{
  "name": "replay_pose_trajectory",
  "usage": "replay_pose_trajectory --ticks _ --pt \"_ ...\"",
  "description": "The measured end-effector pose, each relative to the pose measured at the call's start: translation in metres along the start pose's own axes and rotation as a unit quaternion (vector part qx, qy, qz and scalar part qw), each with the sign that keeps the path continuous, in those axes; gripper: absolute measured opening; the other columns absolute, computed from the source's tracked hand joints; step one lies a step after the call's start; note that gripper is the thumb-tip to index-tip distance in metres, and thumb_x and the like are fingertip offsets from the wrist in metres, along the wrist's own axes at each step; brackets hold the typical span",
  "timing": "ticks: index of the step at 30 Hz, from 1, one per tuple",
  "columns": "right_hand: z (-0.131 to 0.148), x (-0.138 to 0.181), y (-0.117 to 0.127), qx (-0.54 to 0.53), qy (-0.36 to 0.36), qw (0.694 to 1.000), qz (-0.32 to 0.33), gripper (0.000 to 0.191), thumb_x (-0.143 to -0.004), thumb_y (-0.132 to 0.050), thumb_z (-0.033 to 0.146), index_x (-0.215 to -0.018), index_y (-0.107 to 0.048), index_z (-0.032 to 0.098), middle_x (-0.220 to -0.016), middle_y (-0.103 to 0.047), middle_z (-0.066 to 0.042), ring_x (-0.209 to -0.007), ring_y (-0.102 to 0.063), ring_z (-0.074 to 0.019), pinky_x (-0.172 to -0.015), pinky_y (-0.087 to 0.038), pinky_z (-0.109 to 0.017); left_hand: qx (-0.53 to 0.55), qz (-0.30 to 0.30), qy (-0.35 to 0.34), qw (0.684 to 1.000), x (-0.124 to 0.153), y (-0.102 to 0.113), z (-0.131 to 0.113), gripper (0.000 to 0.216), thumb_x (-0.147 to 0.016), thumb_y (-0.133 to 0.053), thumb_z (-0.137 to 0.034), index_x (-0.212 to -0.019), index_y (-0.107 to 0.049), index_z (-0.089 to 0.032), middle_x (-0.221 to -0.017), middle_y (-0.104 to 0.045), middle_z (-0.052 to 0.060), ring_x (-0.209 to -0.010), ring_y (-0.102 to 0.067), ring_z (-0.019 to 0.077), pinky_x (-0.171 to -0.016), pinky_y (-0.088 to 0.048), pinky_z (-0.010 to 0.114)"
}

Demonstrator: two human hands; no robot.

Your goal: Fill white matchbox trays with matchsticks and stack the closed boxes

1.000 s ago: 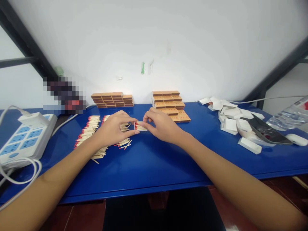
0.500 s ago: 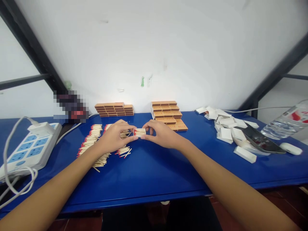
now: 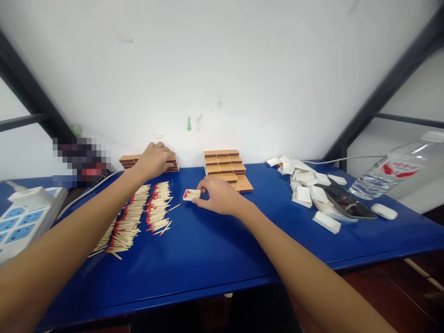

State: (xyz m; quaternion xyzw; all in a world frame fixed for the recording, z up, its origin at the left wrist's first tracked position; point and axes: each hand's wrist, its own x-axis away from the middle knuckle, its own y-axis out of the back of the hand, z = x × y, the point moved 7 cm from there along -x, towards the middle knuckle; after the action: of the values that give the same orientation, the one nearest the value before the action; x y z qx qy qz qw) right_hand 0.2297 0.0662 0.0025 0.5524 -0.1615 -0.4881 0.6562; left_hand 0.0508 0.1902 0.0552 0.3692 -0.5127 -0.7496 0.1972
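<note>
A small white tray of red-tipped matches (image 3: 191,194) lies on the blue table (image 3: 215,249). My right hand (image 3: 218,196) pinches its right end with thumb and fingers. My left hand (image 3: 155,158) is stretched to the back and rests with curled fingers on the left stack of orange matchbox sleeves (image 3: 125,161) by the wall. Whether it grips a sleeve is hidden. Two rows of loose matches (image 3: 138,216) lie between my arms.
A second, stepped stack of orange sleeves (image 3: 225,168) stands behind my right hand. A heap of white trays (image 3: 305,187), a phone (image 3: 348,201), a white mouse (image 3: 383,211) and a water bottle (image 3: 391,170) lie right. A power strip (image 3: 24,217) is at left.
My left hand let go of the match tray and reached back to the left sleeve stack. My right hand keeps the tray on the table. The camera turned right.
</note>
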Motion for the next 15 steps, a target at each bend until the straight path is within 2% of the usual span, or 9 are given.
replay_pose_trajectory --ticks 2,5,11,15 --pt "0.0 0.0 -0.001 0.004 0.0 1.0 0.003 0.029 -0.094 -0.072 0.044 -0.099 -0.069 0.016 -0.1 -0.07 -0.009 -0.089 -0.062 -0.0217 -0.075 -0.04 -0.032 0.004 0.008 0.001 1.0 -0.008 -0.005 0.005 0.013 -0.089 -0.069 -0.031 -0.085 -0.076 -0.022 -0.099 -0.078 0.015 -0.112 -0.056 0.0372 -0.101 -0.037 0.052" --pt "-0.001 0.0 -0.002 0.0 -0.006 1.0 0.01 0.028 -0.094 -0.072 0.043 -0.098 -0.068 0.016 -0.101 -0.069 -0.009 -0.089 -0.061 -0.0211 -0.075 -0.04 -0.032 0.014 0.012 0.003 1.0 -0.014 -0.01 0.012 0.016 -0.088 -0.071 -0.036 -0.081 -0.076 -0.022 -0.097 -0.078 0.015 -0.109 -0.056 0.0356 -0.101 -0.035 0.051" --pt "0.0 -0.001 0.002 0.004 -0.009 1.0 -0.008 0.029 -0.096 -0.067 0.045 -0.097 -0.067 0.016 -0.101 -0.068 -0.009 -0.088 -0.062 -0.0213 -0.072 -0.039 -0.033 0.003 0.011 0.007 1.0 -0.017 -0.01 0.019 0.024 -0.095 -0.058 -0.031 -0.088 -0.08 -0.023 -0.104 -0.079 0.016 -0.112 -0.059 0.0365 -0.101 -0.035 0.052" --pt "-0.008 -0.001 0.013 0.027 -0.027 0.999 -0.034 0.029 -0.097 -0.065 0.046 -0.095 -0.067 0.017 -0.099 -0.07 -0.01 -0.086 -0.062 -0.0222 -0.07 -0.038 -0.034 -0.044 -0.02 -0.019 0.999 -0.01 0.001 0.002 0.033 -0.101 -0.05 -0.03 -0.096 -0.081 -0.021 -0.105 -0.078 0.018 -0.113 -0.06 0.0367 -0.1 -0.038 0.053"
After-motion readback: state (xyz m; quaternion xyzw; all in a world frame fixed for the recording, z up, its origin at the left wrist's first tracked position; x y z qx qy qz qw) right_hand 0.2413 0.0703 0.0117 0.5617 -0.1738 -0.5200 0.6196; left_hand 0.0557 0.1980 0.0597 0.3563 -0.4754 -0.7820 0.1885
